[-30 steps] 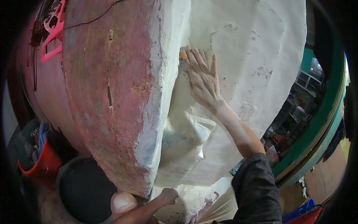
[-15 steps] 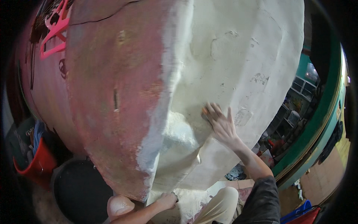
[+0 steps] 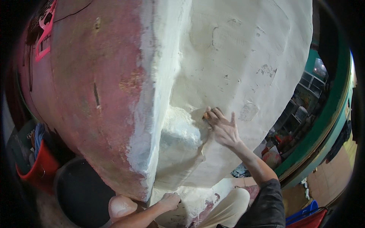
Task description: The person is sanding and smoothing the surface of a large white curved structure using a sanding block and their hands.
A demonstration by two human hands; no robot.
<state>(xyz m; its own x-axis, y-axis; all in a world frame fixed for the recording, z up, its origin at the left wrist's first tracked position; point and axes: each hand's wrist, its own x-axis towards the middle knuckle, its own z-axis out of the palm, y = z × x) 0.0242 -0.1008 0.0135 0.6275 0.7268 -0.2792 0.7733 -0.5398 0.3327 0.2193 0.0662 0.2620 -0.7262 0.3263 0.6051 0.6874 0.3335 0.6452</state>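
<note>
My right hand (image 3: 224, 131) is bent over a small orange block (image 3: 206, 115), pressing it to the white, uneven surface (image 3: 243, 57) of a large curved body, beside a rough, hollowed patch (image 3: 178, 129). A pale raised ridge (image 3: 167, 41) divides it from the weathered pink-red side (image 3: 95, 57). Low in the view, my left hand (image 3: 169, 201) is closed near the white lower edge; what it holds is hidden. Bare, dusty skin of a bent limb (image 3: 121, 207) shows beside it, and a knee in beige trousers (image 3: 232, 201) to its right.
A red bucket (image 3: 38, 169) holding cloth and a round black tub (image 3: 85, 193) stand at lower left. A pink plastic frame (image 3: 43, 41) hangs upper left. Right are cluttered shelves (image 3: 304, 106), a curved green edge (image 3: 330, 125) and a blue container (image 3: 304, 212) at the bottom.
My right hand has moved down the white surface from high beside the ridge, then slightly left, its fingers now more bent over the orange block. My left hand stays low, almost unmoved.
</note>
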